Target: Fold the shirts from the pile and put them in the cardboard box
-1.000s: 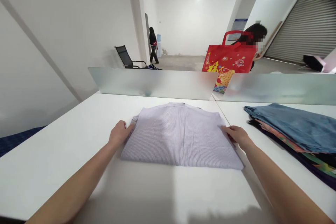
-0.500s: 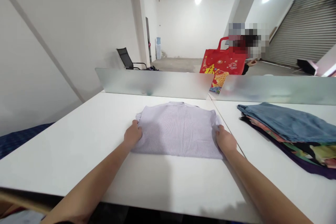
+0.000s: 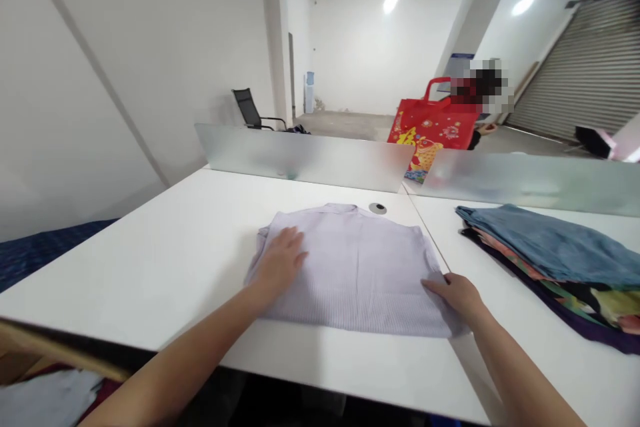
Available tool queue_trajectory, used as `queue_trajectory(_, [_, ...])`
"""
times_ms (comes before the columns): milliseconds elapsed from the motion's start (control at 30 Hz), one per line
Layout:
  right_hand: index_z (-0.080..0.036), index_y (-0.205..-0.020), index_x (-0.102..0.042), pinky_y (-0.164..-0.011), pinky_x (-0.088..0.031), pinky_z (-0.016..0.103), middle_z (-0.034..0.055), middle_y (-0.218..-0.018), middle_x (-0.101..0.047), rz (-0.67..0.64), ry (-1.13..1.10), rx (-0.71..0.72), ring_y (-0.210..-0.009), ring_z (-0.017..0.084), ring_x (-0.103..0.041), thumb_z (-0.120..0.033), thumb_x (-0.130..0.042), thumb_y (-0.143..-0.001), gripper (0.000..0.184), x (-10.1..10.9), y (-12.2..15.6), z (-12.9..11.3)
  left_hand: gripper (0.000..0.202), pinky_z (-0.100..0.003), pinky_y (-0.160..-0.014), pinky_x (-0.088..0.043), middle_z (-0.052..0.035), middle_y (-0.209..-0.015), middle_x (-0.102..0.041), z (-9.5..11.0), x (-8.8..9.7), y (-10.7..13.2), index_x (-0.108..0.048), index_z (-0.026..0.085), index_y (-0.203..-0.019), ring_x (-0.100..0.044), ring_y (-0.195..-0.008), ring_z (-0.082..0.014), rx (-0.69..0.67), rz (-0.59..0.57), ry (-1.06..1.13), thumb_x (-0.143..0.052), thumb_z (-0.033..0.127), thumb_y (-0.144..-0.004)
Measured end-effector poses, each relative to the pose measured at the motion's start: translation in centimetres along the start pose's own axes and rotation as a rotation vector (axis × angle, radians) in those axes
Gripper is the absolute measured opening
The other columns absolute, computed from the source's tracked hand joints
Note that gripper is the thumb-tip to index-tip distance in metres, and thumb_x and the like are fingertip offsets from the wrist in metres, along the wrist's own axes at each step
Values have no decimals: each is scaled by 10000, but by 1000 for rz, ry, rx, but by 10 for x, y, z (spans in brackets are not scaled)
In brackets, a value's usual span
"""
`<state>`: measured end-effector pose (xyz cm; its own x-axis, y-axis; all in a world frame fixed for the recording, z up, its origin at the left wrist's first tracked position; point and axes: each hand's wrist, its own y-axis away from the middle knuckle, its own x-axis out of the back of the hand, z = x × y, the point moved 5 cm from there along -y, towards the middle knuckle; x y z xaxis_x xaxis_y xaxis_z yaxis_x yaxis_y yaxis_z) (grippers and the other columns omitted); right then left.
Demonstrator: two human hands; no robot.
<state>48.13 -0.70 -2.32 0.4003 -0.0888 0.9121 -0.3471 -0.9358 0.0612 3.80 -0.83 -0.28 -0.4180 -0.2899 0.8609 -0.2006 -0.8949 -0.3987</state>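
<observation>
A folded pale lilac, finely striped shirt (image 3: 345, 260) lies on the white table, its collar pointing away from me. My left hand (image 3: 283, 260) rests flat on the left part of the shirt, fingers stretched out. At the shirt's right edge is my right hand (image 3: 457, 290), with the thumb on top of the cloth and the other fingers mostly hidden at or under the edge.
A stack of folded clothes with blue denim (image 3: 555, 240) on top lies to the right. Frosted dividers (image 3: 305, 157) run along the table's (image 3: 175, 247) far side. Beyond stand a red bag (image 3: 435, 127), a person and a black chair (image 3: 247, 109). A cable hole (image 3: 378, 208) sits behind the shirt.
The shirt has come closer to me, uncovering the cable hole. My left hand has gone from gripping its left edge to lying flat on it. My right hand stays at the right edge.
</observation>
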Motion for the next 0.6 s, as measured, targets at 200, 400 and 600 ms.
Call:
queue_trajectory(200, [-207,-868,-644,-640,-562,355,102,-803,-733,-285,-773,-49,-717,256,-704,-414,-666,-699,268,-4,9,-9,576,-650,-1148,18,-92,-1585,-287,51,-76,-50,-473,269,-1423,-94,-1471,-415,37,-231,206,-424,545,-920])
queue_trajectory(400, [-184,-1002,-639,-682,-556,357,100,-863,-732,-338,-899,100,-758,257,-695,-324,-687,-701,335,33,27,-121,521,-596,-1166,66,-96,-1574,-312,52,-83,-51,-529,233,-1359,-100,-1479,-376,92,-233,410,-515,451,-886])
queue_trajectory(600, [-171,-810,-650,-766,-479,304,29,-830,-692,-173,-260,685,-844,206,-627,-232,-568,-776,107,0,97,-309,324,-433,-1096,-385,-142,-1183,-660,0,-42,-30,-644,166,-1084,-547,-1222,-286,391,-164,1044,-565,392,-866])
